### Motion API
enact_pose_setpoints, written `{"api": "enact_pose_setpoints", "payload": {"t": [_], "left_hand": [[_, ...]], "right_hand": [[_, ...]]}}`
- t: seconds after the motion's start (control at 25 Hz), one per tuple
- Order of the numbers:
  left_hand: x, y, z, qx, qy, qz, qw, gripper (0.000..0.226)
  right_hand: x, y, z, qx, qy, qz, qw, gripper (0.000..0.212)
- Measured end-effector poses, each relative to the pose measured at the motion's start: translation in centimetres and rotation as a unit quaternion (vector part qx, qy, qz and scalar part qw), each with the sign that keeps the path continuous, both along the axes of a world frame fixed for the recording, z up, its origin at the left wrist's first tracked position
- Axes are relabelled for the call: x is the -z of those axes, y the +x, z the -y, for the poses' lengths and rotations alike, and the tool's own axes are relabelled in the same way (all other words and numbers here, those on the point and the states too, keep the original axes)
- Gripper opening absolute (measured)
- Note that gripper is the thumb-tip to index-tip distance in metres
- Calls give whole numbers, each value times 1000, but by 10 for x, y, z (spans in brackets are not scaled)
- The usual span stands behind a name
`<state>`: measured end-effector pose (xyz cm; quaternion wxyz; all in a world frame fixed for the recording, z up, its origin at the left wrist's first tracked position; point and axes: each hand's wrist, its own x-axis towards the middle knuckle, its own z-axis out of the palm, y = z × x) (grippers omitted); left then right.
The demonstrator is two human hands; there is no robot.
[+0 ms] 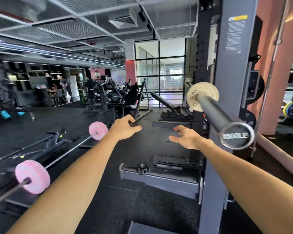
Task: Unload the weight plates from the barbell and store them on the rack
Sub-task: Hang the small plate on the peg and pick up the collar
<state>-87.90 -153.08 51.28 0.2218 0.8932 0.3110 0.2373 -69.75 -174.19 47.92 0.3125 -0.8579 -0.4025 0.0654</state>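
A barbell point(216, 112) rests in the grey power rack point(227, 85), its sleeve end pointing at me on the right. One worn white weight plate point(193, 97) sits far up the sleeve. My left hand point(123, 126) and my right hand point(188, 136) are both stretched out in front of me over the black floor, fingers loosely spread, holding nothing. The right hand is just left of the sleeve and below it, not touching it. Black plates point(257, 85) hang on pegs behind the rack post.
A second barbell with two pink plates point(32, 176) lies on the floor at left. A barbell collar point(142, 168) sits on the rack's base. A bench point(166, 102) and gym machines stand further back. A pink pillar point(276, 65) rises at right.
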Motion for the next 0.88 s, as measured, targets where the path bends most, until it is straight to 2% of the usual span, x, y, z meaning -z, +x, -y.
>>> {"api": "enact_pose_setpoints", "payload": {"t": [0.08,0.36,0.48,0.68,0.88], "left_hand": [[0,-20,-22,-15,0,-2,1000,47],[22,-57,-107,-3,10,-16,1000,46],[47,-52,-129,11,-13,-45,999,48],[83,-13,-167,19,-46,-59,997,46],[138,52,-206,24,-81,-111,990,46]], "right_hand": [[-6,-19,-26,-10,-36,-14,999,63],[4,-58,-116,-27,-11,-23,999,63],[18,-58,-137,-23,-39,-41,998,62],[58,-18,-179,-3,-63,-53,997,59],[119,43,-231,0,-110,-68,992,51]]}}
